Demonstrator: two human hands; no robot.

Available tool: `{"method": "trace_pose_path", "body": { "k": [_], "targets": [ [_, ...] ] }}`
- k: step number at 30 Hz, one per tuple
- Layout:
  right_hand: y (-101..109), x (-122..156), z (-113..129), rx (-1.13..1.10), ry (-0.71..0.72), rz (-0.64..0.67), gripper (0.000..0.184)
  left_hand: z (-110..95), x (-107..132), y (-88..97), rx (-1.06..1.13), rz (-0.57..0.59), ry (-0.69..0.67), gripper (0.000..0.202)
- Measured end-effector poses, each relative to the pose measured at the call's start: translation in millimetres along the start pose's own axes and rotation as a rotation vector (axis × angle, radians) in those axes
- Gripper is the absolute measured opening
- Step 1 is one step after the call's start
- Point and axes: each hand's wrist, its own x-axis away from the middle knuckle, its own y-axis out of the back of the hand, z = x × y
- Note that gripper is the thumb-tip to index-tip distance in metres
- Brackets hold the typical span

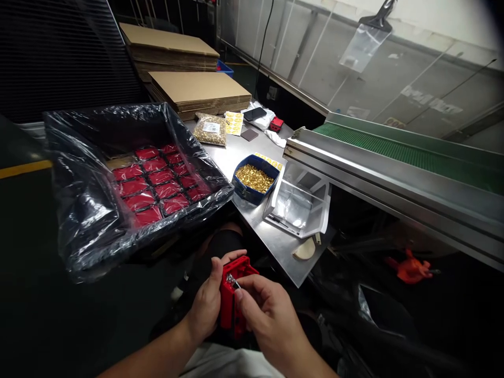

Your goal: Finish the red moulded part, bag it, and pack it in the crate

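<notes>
The left hand (207, 304) was clamped round a red plastic part (233, 294) held low in front of the steel table (275, 239). The right hand (268, 315) pinched a small metal pin (233, 282) at its top, not fully seated. Beside the table, a lined crate (129, 184) held many finished red parts; a blue bin (255, 181) on the table was full of brass pieces.

One head-worn view — looking forward and down, close over the hands (236, 304), steel table (271, 236) stretching beyond.

Two hands, left hand (207, 304) and right hand (268, 315), hold one red block (232, 299). Two cardboard stacks (197, 89), one blue bowl (254, 181), one bag of brass parts (210, 128), one lined crate (129, 173).
</notes>
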Motion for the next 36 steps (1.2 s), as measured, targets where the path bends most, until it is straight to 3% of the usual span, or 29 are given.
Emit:
{"method": "trace_pose_path", "body": {
  "k": [6, 10, 14, 22, 29, 36],
  "targets": [
    [9, 4, 6, 0.005, 0.002, -0.015, 0.023, 0, 3, -3.6, 0.042, 0.001, 0.027, 0.069],
    [20, 6, 8, 0.284, 0.169, -0.119, 0.019, -3, 4, -9.7, 0.119, -0.021, 0.133, 0.067],
    [23, 7, 9, 0.485, 0.276, -0.105, 0.018, -6, 5, -10.6, 0.171, -0.030, 0.197, 0.066],
    [20, 6, 10, 0.542, 0.385, -0.065, 0.023, -6, 5, -13.2, 0.241, -0.022, 0.262, 0.060],
    [23, 7, 10, 0.571, 0.384, -0.074, 0.021, -5, 3, -13.5, 0.232, -0.012, 0.311, 0.062],
    [33, 7, 15, 0.658, 0.422, 0.004, 0.020, -4, 5, -16.4, 0.160, -0.018, 0.320, 0.059]
  ]
}}
